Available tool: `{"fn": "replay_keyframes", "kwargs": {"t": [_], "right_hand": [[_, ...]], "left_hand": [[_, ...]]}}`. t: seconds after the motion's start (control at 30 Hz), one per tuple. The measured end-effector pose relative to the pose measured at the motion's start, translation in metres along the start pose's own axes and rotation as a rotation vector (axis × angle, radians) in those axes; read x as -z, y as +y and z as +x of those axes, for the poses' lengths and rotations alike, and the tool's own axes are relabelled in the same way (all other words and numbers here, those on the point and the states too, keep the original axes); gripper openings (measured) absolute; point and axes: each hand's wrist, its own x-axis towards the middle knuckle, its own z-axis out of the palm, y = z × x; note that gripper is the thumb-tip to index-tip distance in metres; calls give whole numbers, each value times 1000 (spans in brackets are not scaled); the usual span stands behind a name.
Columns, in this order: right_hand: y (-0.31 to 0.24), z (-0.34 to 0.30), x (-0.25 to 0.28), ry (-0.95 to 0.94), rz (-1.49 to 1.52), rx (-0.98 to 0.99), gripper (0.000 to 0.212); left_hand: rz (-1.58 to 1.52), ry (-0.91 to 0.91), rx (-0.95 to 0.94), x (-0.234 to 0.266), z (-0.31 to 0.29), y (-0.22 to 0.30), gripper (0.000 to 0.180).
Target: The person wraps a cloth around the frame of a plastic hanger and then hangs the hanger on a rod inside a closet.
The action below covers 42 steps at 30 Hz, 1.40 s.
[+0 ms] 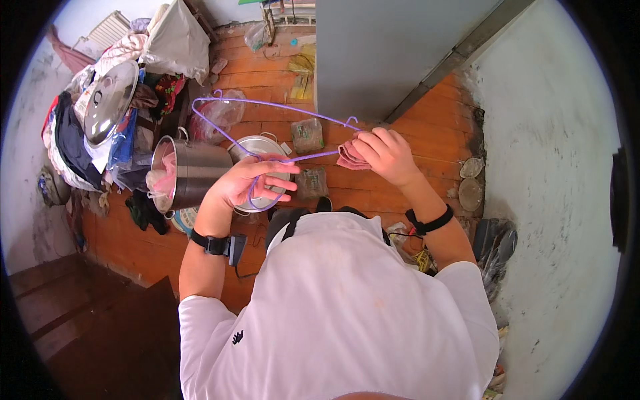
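Observation:
A thin purple clothes hanger is held up in front of me, its long bar on the far side and its hook by my left hand. My left hand grips the hanger near the neck, with the thumb on the wire and several fingers loosely stretched out. In my right hand a folded pink cloth is pinched around the hanger's right corner. The cloth hides that end of the wire. Dark bands circle both wrists.
Behind my left hand stand a tall steel pot with cloth in it and a pale round vessel. A shiny lid leans on piled clothes at left. A grey panel rises ahead, and a wall bounds the right.

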Motion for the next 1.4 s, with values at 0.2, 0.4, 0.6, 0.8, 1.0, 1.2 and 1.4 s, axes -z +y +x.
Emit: {"fn": "replay_keyframes", "kwargs": {"t": [0.2, 0.4, 0.6, 0.8, 1.0, 1.2, 1.4], "right_hand": [[-2, 1, -4, -1, 14, -14, 23], [-11, 10, -9, -84, 372, -243, 41], [-37, 75, -17, 21, 375, -338, 66], [-55, 108, -41, -96, 345, -341, 78], [-70, 100, -49, -28, 309, -408, 81], [-121, 155, -51, 73, 250, -467, 82], [-213, 218, -70, 69, 363, -301, 76]], "left_hand": [[6, 59, -41, 4, 0, -18, 47], [268, 459, -227, 18, -2, -36, 51], [430, 583, -286, 20, -15, -39, 55], [319, 490, -410, 37, -50, -27, 59], [126, 421, -505, 60, -87, -18, 60], [115, 428, -502, 79, -92, -2, 60], [183, 450, -489, 79, -78, 14, 65]]}}
